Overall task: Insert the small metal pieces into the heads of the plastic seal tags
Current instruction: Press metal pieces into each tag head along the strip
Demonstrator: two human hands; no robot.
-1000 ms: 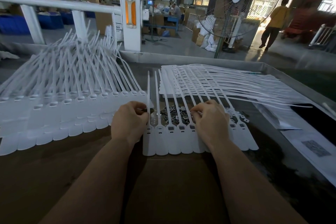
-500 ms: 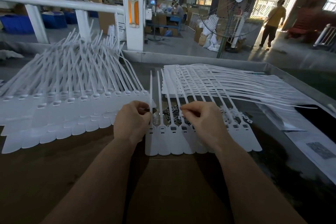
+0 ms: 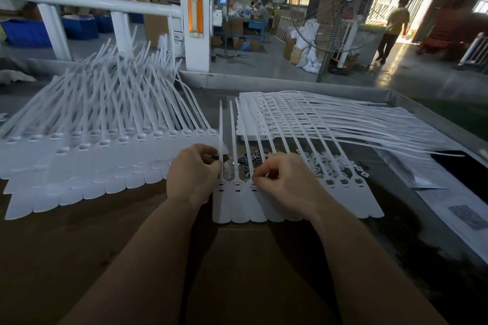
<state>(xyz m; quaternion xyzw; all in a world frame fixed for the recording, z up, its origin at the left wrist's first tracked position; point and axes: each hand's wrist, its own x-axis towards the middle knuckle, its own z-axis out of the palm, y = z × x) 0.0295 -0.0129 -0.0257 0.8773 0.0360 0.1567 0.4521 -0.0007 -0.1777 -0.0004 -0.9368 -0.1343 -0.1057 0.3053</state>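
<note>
I'm looking down at a dark bench [image 3: 79, 258] on a factory floor, a pedestal fan [image 3: 346, 2] behind it. The strip of seal tags [image 3: 290, 200] lies in front of me, loose metal pieces [image 3: 250, 159] heaped just beyond its heads. My right hand [image 3: 282, 185] pinches at the third head from the left, probably seating a piece; my left hand [image 3: 194, 174] pinches something small and dark beside the first tail. The heads to the right show open slots, so most of this strip remains. A fanned pile of tags [image 3: 92, 145] sits left, another stack [image 3: 330, 124] behind.

Your left hand [image 3: 194, 173] and right hand [image 3: 284, 179] are bare, no gloves, rings or watch, forearms uncovered, no sleeves showing.
</note>
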